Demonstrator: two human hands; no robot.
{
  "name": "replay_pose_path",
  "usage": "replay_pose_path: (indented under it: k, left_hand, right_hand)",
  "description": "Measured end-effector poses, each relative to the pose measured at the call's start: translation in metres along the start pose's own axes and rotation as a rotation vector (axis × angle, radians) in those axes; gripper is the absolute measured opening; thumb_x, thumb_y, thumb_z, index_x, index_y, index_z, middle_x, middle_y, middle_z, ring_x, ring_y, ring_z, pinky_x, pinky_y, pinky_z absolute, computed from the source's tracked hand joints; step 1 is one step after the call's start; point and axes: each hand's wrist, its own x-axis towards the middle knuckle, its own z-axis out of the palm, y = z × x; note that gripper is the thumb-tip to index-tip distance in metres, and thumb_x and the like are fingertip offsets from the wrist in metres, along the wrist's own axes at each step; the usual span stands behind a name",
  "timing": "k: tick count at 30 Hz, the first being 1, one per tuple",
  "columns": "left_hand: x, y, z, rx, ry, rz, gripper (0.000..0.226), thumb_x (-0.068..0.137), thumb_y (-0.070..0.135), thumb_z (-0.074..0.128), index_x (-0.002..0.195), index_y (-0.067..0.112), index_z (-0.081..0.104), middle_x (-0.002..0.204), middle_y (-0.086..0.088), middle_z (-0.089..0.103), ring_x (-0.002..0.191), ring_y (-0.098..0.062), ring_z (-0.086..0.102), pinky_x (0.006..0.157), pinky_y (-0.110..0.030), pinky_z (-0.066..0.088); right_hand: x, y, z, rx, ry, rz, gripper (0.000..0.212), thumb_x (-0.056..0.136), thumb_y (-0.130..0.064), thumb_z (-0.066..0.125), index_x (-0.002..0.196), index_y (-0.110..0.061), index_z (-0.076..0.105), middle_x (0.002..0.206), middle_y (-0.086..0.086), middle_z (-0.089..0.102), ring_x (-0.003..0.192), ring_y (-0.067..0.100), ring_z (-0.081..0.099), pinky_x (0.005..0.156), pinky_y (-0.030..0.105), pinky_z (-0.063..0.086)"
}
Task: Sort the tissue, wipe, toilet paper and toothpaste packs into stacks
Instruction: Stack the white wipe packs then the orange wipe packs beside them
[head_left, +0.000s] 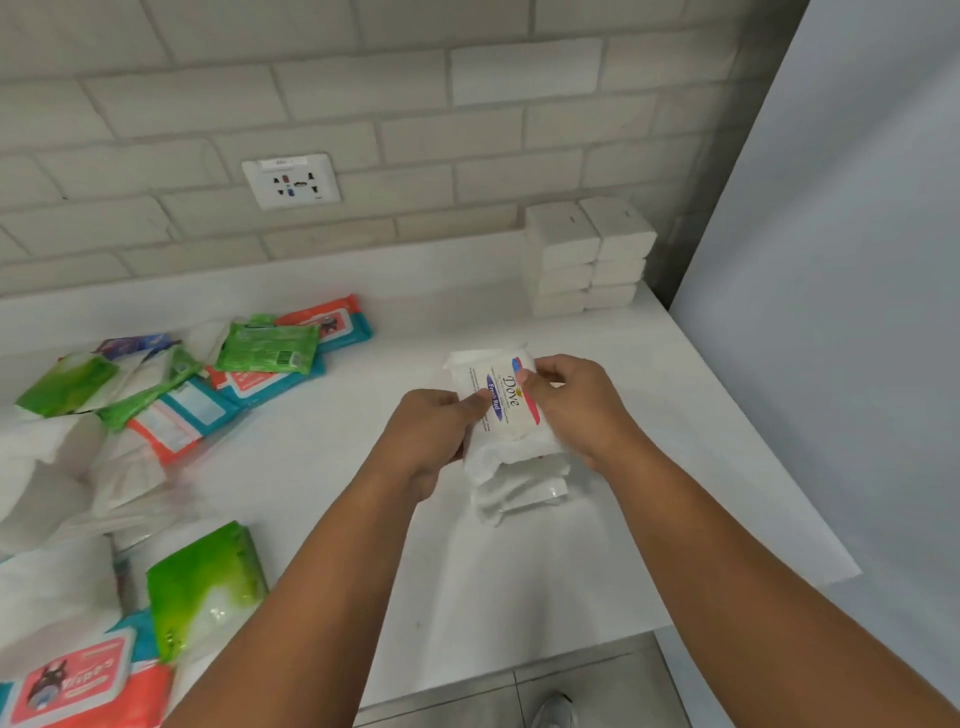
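Two hands hold one white soft pack (498, 384) labelled "Dove" and "Fresh Red" on top of a stack of similar white packs (519, 478), about three deep, on the white counter (311, 441). The left hand (431, 431) curls its fingers round the pack's left edge, with the thumb pressed on the label. The right hand (576, 405) pinches the right edge. Against the tiled wall (467, 130) stand two columns of plain white tissue packs (587, 254), four high each. At left lies a loose heap of green packs (267, 345) and red-and-teal packs (72, 680), one reading "Wipes".
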Motion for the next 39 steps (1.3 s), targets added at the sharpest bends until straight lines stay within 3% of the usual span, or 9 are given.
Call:
replay_pose_path:
  k: [6, 10, 12, 14, 18, 22, 28, 36, 39]
  left_hand:
    - [0.009, -0.018, 0.022, 0.259, 0.266, 0.070, 0.040, 0.087, 0.040, 0.074, 0.077, 0.001, 0.072, 0.071, -0.013, 0.071, 0.058, -0.022, 0.053, 0.059, -0.031, 0.043]
    - [0.012, -0.029, 0.022, 0.350, 0.322, 0.111, 0.055, 0.078, 0.053, 0.068, 0.085, -0.001, 0.070, 0.071, -0.020, 0.063, 0.059, -0.021, 0.047, 0.060, -0.032, 0.039]
    - [0.011, -0.030, 0.023, 0.319, 0.359, 0.101, 0.050, 0.081, 0.053, 0.070, 0.096, 0.005, 0.070, 0.081, -0.007, 0.065, 0.070, -0.021, 0.057, 0.068, -0.032, 0.047]
    - [0.012, -0.032, 0.023, 0.273, 0.380, 0.056, 0.058, 0.085, 0.052, 0.072, 0.129, 0.015, 0.062, 0.118, 0.000, 0.065, 0.104, -0.021, 0.064, 0.094, -0.037, 0.052]
    - [0.014, -0.042, 0.022, 0.081, 0.185, -0.047, 0.087, 0.075, 0.073, 0.068, 0.142, 0.020, 0.052, 0.138, 0.003, 0.062, 0.120, -0.018, 0.062, 0.109, -0.039, 0.042]
    - [0.000, -0.049, 0.033, -0.197, -0.008, -0.036, 0.047, 0.103, 0.052, 0.041, 0.135, 0.023, 0.061, 0.127, -0.003, 0.070, 0.119, -0.022, 0.066, 0.106, -0.043, 0.046]
    - [0.012, -0.061, 0.037, -0.287, -0.066, -0.029, 0.046, 0.105, 0.052, 0.037, 0.137, 0.028, 0.058, 0.127, 0.001, 0.070, 0.119, -0.019, 0.066, 0.108, -0.044, 0.046]
    - [0.062, -0.045, 0.028, -0.349, -0.055, -0.011, 0.044, 0.105, 0.048, 0.038, 0.136, 0.025, 0.059, 0.123, -0.001, 0.072, 0.116, -0.020, 0.068, 0.106, -0.043, 0.047]
    - [0.092, -0.034, 0.024, -0.319, -0.059, -0.009, 0.045, 0.103, 0.053, 0.040, 0.136, 0.027, 0.058, 0.123, 0.001, 0.072, 0.115, -0.019, 0.068, 0.104, -0.044, 0.049]
  right_hand:
    - [0.006, 0.030, -0.014, -0.251, -0.124, -0.109, 0.019, 0.095, -0.026, 0.062, 0.108, -0.018, 0.073, 0.099, -0.008, 0.070, 0.089, 0.016, 0.067, 0.085, 0.032, 0.052]
    - [0.009, 0.043, -0.013, -0.186, -0.121, -0.068, 0.028, 0.091, -0.031, 0.067, 0.116, -0.020, 0.068, 0.109, -0.005, 0.069, 0.091, 0.014, 0.064, 0.080, 0.025, 0.047]
    - [0.009, 0.044, -0.011, -0.131, -0.130, -0.001, 0.043, 0.090, -0.038, 0.068, 0.128, -0.020, 0.059, 0.118, -0.005, 0.062, 0.105, 0.015, 0.060, 0.089, 0.027, 0.046]
    - [0.009, 0.043, -0.008, -0.068, -0.195, 0.117, 0.048, 0.092, -0.042, 0.063, 0.134, -0.021, 0.050, 0.124, -0.006, 0.053, 0.111, 0.017, 0.056, 0.094, 0.032, 0.045]
    - [0.013, 0.049, -0.002, 0.304, -0.395, 0.386, 0.039, 0.088, -0.044, 0.060, 0.117, -0.017, 0.064, 0.113, 0.000, 0.073, 0.106, 0.026, 0.068, 0.103, 0.049, 0.049]
    - [0.014, 0.055, 0.003, 0.427, -0.434, 0.414, 0.034, 0.098, -0.043, 0.053, 0.123, -0.025, 0.067, 0.112, 0.001, 0.075, 0.106, 0.025, 0.070, 0.103, 0.047, 0.049]
    - [0.013, 0.068, 0.010, 0.489, -0.445, 0.400, 0.042, 0.099, -0.054, 0.046, 0.134, -0.035, 0.059, 0.122, -0.008, 0.071, 0.115, 0.017, 0.065, 0.109, 0.043, 0.043]
    - [0.055, 0.053, 0.023, 0.525, -0.413, 0.396, 0.040, 0.102, -0.047, 0.044, 0.133, -0.028, 0.061, 0.117, -0.005, 0.073, 0.107, 0.014, 0.070, 0.094, 0.035, 0.053]
    - [0.081, 0.050, 0.027, 0.530, -0.370, 0.416, 0.035, 0.102, -0.046, 0.045, 0.123, -0.028, 0.067, 0.097, -0.014, 0.077, 0.083, 0.001, 0.072, 0.062, 0.018, 0.053]
